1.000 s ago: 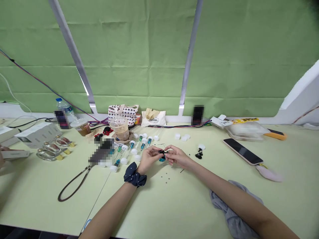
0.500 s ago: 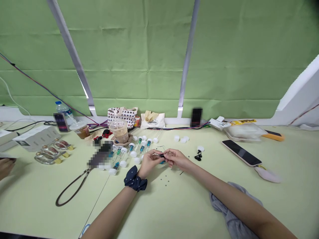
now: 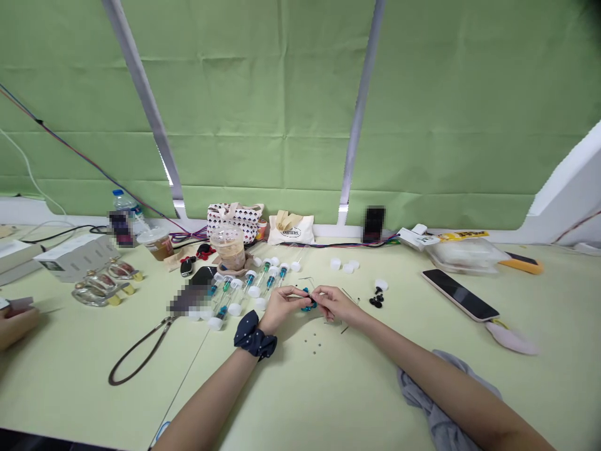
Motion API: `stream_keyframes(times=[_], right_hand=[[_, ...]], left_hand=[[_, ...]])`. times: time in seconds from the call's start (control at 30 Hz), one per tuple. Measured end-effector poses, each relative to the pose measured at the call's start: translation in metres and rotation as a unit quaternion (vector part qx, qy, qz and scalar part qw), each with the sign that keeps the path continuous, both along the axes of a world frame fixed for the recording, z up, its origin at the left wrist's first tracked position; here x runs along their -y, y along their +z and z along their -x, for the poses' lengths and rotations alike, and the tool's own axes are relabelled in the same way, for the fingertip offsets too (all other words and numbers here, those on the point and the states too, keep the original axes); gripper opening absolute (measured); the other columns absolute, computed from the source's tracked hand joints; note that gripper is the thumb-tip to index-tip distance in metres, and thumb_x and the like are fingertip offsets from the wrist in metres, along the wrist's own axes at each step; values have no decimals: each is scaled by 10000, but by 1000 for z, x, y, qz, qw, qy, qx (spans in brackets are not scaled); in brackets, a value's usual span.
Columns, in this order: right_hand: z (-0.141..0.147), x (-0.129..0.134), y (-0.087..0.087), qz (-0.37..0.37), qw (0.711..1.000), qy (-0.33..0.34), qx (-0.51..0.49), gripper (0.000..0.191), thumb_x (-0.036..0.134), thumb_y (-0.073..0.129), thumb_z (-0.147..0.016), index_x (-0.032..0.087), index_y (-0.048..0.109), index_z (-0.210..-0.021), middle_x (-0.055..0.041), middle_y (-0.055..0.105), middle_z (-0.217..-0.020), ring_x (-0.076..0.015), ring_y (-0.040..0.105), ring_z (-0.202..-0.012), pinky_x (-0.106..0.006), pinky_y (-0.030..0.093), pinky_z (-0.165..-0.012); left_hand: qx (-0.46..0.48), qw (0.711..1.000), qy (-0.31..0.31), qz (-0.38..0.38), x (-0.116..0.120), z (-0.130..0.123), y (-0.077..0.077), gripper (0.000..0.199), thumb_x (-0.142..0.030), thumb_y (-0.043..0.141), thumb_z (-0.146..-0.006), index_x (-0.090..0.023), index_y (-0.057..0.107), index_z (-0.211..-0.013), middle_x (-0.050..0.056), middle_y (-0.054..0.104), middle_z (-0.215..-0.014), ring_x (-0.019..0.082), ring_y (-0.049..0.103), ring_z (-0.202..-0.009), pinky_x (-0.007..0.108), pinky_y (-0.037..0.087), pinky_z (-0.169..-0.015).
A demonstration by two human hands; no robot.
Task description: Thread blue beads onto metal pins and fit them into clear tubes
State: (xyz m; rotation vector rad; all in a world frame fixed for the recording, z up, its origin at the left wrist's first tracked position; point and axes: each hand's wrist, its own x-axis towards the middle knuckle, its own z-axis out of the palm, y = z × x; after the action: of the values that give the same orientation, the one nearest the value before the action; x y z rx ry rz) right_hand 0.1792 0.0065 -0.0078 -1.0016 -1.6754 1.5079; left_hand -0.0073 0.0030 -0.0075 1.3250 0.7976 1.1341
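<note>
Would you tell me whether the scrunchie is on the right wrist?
No, the scrunchie is around the left wrist.

I see, through my camera: one scrunchie (image 3: 255, 335), soft navy-blue fabric, full gathered ruffles, small white dots, worn at the left wrist. Left hand (image 3: 283, 305) and right hand (image 3: 335, 304), both bare. Two forearms (image 3: 436, 382), both bare.

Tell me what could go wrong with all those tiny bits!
The teal piece might slip, as only fingertips of the left hand and right hand pinch it. The loose dots are so small that an arm could brush them away. The tubes lie on their sides near the left hand, so a bump could roll them.
</note>
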Motion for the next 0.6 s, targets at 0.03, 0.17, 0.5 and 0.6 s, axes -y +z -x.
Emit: stream_keyframes(times=[0.03,0.17,0.5,0.6], right_hand=[[0,0,0,3,1000,-4,-5,408,579,522,-770,176,523,-835,72,469,-431,-57,376,-329,-175,318,-360],[0,1,1,18,998,-6,-61,384,533,573,-761,199,467,-919,69,525,-473,-69,421,-360,-188,371,-399],[0,-5,-8,61,997,-17,-53,473,628,495,-760,156,508,-736,-3,588,-517,-94,505,-398,-215,411,-426],[-2,-7,-10,68,996,-37,-37,583,675,432,-759,119,564,-644,-14,550,-481,-91,493,-397,-214,399,-417]], left_hand=[[3,1000,1,-4,0,0,0,323,-316,795,-560,-112,674,-778,96,711,-779,213,674,-732,339,532,-720],[8,1000,26,-9,-1,1,0,298,-300,799,-556,-115,670,-751,91,710,-764,212,673,-721,339,533,-713],[18,998,50,-20,-4,2,-1,254,-264,802,-552,-115,634,-672,105,705,-848,198,661,-770,332,523,-756],[18,998,49,-21,-3,0,-1,251,-259,798,-558,-112,632,-675,109,704,-848,192,660,-757,324,523,-744]])
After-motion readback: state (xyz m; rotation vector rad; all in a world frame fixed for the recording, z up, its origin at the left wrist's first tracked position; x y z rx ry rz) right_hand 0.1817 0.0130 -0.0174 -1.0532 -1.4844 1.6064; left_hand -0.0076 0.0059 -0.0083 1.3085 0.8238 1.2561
